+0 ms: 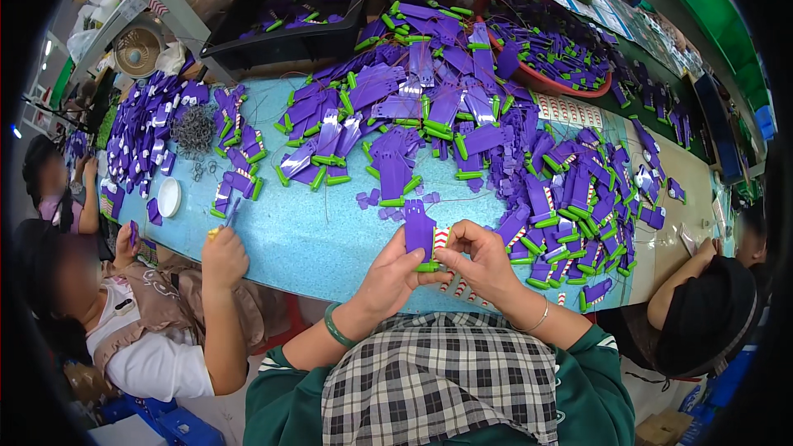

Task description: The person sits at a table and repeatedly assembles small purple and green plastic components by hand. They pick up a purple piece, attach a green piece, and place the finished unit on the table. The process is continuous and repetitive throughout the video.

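- Gripping a purple piece (420, 227) above the blue table's (310, 235) near edge: left hand (388, 279), thumb and fingers closed.
- Right hand (483, 264) pinching its side, striped sticker (440, 239) there; full adhesion unclear.
- Striped pieces (585, 190), apparently done, table-right; seemingly plain ones (395, 167) left, table-far.

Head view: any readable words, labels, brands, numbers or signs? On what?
No words or numbers legible.
Purple piece in left hand and right hand: red-and-white chevron sticker, pattern only.
Papers, upper right: too small to read.
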`<state>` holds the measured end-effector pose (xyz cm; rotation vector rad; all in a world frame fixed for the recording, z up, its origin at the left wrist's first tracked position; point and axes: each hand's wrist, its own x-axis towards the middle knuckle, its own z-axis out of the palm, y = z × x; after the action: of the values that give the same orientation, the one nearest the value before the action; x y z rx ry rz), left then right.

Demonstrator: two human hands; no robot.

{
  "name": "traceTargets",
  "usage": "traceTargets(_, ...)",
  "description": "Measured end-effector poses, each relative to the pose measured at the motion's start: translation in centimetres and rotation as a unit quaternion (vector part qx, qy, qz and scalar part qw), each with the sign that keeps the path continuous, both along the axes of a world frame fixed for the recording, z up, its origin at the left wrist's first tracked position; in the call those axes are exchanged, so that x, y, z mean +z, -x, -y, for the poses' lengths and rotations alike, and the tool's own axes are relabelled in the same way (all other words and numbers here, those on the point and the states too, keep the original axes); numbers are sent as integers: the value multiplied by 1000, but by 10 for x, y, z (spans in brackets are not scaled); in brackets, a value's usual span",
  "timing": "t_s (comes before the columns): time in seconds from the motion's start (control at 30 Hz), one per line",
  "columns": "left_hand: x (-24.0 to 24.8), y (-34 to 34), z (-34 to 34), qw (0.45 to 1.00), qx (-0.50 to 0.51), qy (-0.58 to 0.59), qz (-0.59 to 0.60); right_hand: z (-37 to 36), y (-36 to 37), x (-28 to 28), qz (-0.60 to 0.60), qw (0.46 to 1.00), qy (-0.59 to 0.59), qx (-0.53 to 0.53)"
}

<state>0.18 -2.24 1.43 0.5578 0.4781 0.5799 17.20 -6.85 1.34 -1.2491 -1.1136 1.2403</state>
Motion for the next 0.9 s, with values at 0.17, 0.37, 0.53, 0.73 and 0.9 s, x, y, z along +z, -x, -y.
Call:
traceTargets(0.17,2,0,0,1000,-3,2,0,0,1,-3,-17,1000,6,-8)
traceTargets(0.37,0,0,1,1000,-6,3,2,1,0,-5,33,999,-17,-7)
traceTargets(0.53,0,-3,2,999,-16,-43,-26,2,0,-3,71,997,-32,-12)
traceTargets(0.73,1,-5,5,980,-28,-161,-110,4,0,-2,116,991,-60,-41)
traceTargets(0.9,5,-8,9,984,-17,-146,-99,1,1,8,251,939,-217,-93)
